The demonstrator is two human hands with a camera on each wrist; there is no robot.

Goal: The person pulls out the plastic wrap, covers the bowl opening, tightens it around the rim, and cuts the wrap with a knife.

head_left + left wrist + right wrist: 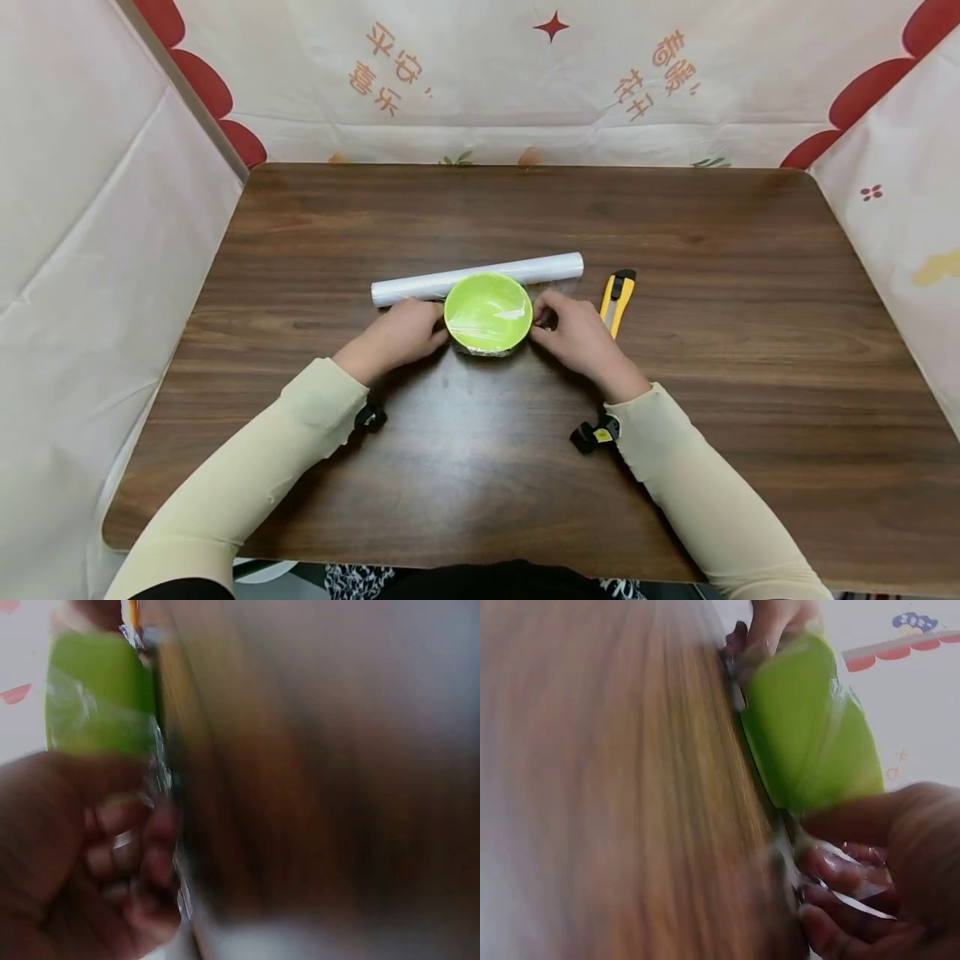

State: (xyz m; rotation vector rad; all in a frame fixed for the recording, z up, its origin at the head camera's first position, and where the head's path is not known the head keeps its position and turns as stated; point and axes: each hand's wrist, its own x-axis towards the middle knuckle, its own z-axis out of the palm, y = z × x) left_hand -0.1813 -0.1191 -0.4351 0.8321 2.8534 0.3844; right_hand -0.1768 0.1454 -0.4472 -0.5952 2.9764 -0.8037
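Note:
A lime green bowl point(488, 312) stands on the table with clear plastic wrap point(491, 333) stretched over its mouth. At its left side my left hand point(401, 337) pinches the wrap low down, thumb against the bowl wall. On the opposite side my right hand point(577, 333) has curled fingers, with folds of the film point(847, 862) between thumb and fingers in the right wrist view. Crumpled film point(160, 769) gathers near the bowl's base in the left wrist view, which is blurred. Directly behind the bowl lies a white roll of wrap point(420, 286).
A yellow and black utility knife point(618, 296) lies just right of my right hand, partly behind it. The brown wooden table point(480, 467) ends at a white printed cloth point(480, 83) at the back, with more white cloth at both sides.

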